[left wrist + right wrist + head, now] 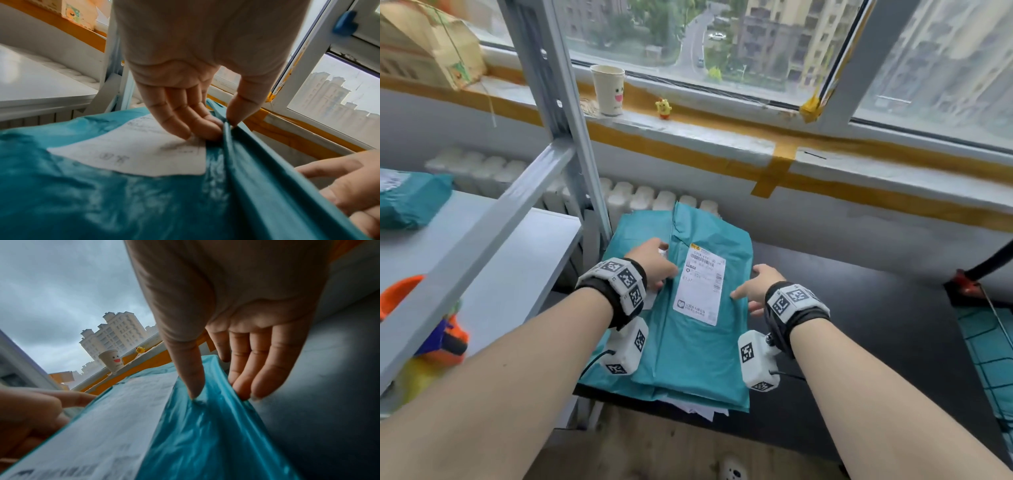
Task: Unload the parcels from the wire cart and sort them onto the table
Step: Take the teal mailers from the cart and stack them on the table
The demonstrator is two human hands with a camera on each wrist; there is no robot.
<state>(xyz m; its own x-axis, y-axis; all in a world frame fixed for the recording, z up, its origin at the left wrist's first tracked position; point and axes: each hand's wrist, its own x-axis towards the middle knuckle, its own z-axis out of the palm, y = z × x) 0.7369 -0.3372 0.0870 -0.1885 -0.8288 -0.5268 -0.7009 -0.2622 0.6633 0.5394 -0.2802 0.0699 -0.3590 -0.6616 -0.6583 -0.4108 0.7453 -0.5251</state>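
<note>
Both arms are bare, and each wrist has a black strap (796,317) with white blocks (625,349) that have black-and-white square patterns on them and a thin black cable (594,359) coming out.

Both forearms extended forward, wrists banded. Left hand (654,262) pinching parcel (698,346) edge, thumb against fingers. Right hand (758,287) gripping opposite edge, thumb on top.

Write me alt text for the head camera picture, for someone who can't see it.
Two bare hands, left hand and right hand, hold the side edges of a flat teal plastic mailer parcel with a white shipping label, on a stack of similar parcels on a dark table. A smiley paper cup stands on the windowsill.
</note>
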